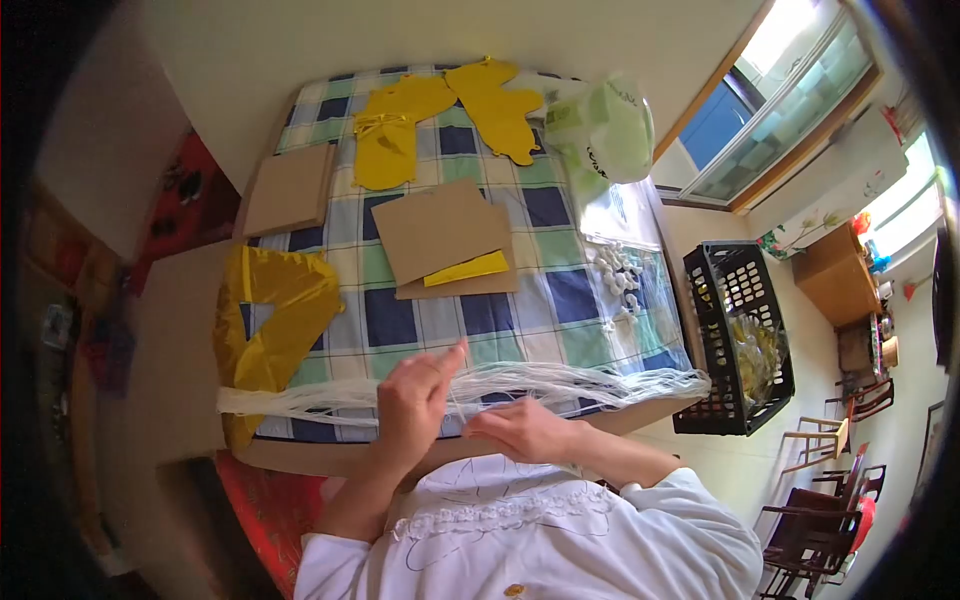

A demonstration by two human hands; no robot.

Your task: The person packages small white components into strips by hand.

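Note:
A long bundle of white string point(560, 383) lies across the front edge of the table, spread from left to right. My left hand point(412, 396) is closed over the bundle near its middle, with a finger pointing up and away. Just to its right, my right hand point(525, 428) is closed in a pinch at the near side of the string. A thin strand appears to run between the two hands, though their fingertips are partly hidden. Left of the hands, a shiny gold-yellow foil piece point(290, 300) lies under the bundle's left end.
Cardboard sheets point(435, 232) with a yellow strip point(466, 268) lie mid-table; a cardboard stack point(289, 188) sits left. Yellow foil balloons point(496, 110) lie at the back. A green-white plastic bag point(608, 130) and small white knotted pieces point(618, 275) are right. A black crate point(738, 290) stands beyond.

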